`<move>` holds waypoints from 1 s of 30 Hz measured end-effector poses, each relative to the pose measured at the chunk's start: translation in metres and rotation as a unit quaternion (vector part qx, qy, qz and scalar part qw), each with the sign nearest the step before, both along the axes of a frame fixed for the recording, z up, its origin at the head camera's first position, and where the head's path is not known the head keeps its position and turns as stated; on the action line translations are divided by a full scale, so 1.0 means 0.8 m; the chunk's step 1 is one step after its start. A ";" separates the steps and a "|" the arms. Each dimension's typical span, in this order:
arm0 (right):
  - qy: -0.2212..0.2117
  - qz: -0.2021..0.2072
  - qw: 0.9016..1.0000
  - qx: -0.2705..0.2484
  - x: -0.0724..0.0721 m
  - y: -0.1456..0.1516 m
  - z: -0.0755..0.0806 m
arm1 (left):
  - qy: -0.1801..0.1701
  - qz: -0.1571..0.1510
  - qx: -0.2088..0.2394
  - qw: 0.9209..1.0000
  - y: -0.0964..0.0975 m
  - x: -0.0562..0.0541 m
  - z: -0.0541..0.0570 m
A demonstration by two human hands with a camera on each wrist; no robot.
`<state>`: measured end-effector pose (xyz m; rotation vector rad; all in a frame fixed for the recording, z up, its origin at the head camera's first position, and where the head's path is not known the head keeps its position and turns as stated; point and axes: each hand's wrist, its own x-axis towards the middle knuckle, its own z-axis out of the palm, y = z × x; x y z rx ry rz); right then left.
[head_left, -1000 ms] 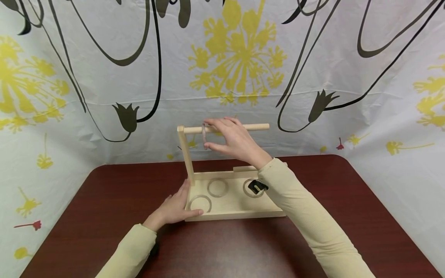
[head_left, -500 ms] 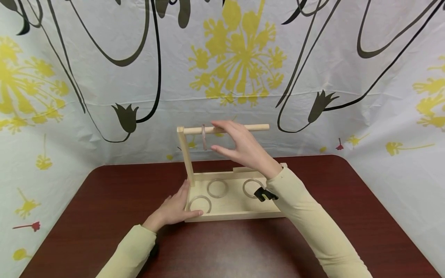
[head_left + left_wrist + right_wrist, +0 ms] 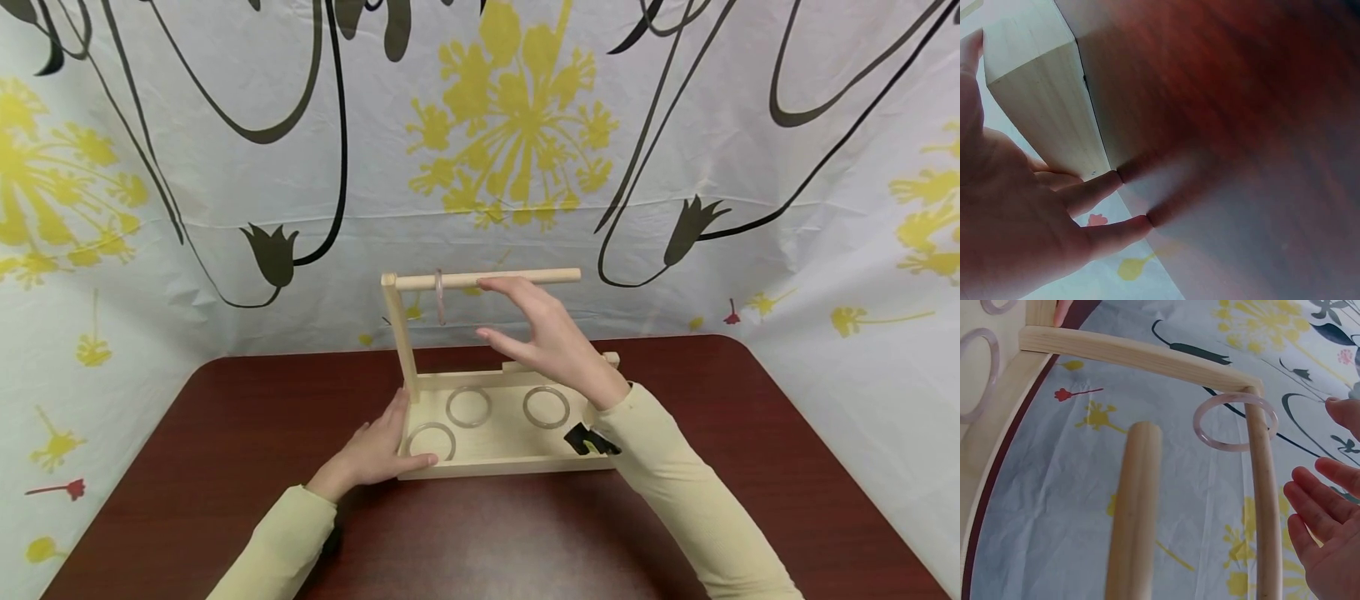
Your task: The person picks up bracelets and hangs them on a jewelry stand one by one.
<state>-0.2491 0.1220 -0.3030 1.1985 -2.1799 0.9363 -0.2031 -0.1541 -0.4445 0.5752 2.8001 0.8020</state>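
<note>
A pale wooden stand has a tray-like base [image 3: 502,437], an upright post [image 3: 402,333] at its left and a horizontal rod [image 3: 540,276] running right. One pinkish translucent ring [image 3: 440,304] hangs round the rod, close to the post. My right hand [image 3: 551,337] hovers just right of the ring and below the rod, thumb and fingers spread, holding nothing; the right wrist view shows the ring [image 3: 1229,447] apart from the fingers. My left hand [image 3: 375,442] rests against the base's left end, thumb laid over the front wall. In the left wrist view, two straight fingertips touch the table.
Three similar rings lie flat in the base: one at front left [image 3: 431,425], one at back middle [image 3: 449,407], one at right [image 3: 526,407]. A second, shorter peg [image 3: 1135,506] rises at the stand's right. Dark red table [image 3: 495,533]; patterned cloth [image 3: 480,167] hangs behind.
My right hand has let go of the ring and drawn back to the right and slightly down. The ring stays hanging on the rod; my left hand keeps its place.
</note>
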 end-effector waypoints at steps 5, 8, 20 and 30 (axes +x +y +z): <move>-0.004 0.002 1.000 0.000 0.004 0.002 -0.010 | 0.002 0.000 0.002 1.000 0.000 0.000 0.000; -0.009 0.007 1.000 -0.002 0.005 0.001 -0.018 | 0.003 0.000 0.003 1.000 0.000 0.000 -0.001; -0.037 0.012 0.999 0.011 0.010 -0.005 -0.044 | -0.002 0.004 0.005 1.000 0.000 -0.002 -0.002; -0.064 0.025 0.997 0.020 0.014 -0.010 -0.065 | -0.002 0.001 0.005 1.000 0.000 -0.003 -0.002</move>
